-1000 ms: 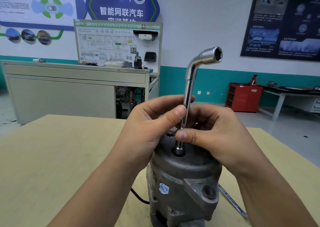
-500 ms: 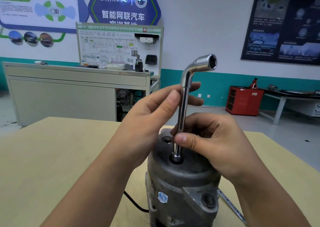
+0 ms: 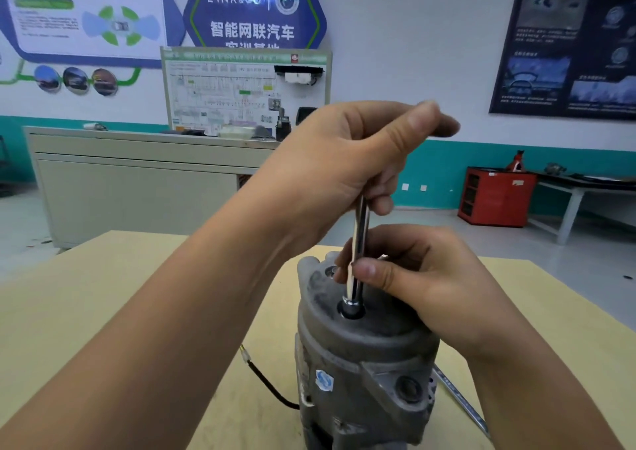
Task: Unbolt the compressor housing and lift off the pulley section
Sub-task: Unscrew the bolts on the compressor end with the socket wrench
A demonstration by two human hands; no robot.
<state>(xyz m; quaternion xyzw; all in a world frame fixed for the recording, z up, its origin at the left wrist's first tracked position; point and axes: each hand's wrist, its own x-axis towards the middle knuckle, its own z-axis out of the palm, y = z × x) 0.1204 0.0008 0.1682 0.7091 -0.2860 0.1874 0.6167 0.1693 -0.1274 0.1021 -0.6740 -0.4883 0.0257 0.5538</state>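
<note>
Fingers (image 3: pixel 383 203) of left hand (image 3: pixel 337 164) up now, gripping wrench (image 3: pixel 359 243) top; right hand (image 3: pixel 430 288) pinching shaft; likely spinning compressor housing (image 3: pixel 361 363) bolt loose.

tan table (image 3: pixel 103 294) | grey bench (image 3: pixel 137 191) | wiring board (image 3: pixel 241 85) | red cabinet (image 3: pixel 495 195) | dark poster (image 3: pixel 568 36)

A chrome wrench (image 3: pixel 359 243), seated upright in the compressor housing (image 3: pixel 364 363), is gripped by left hand (image 3: pixel 347 160) and right hand (image 3: pixel 423 277).

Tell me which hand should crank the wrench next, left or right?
Left, probably. The left hand wraps the upper end of the wrench, giving leverage; the right hand only pinches the shaft low, just above the compressor housing, better for steadying.
</note>
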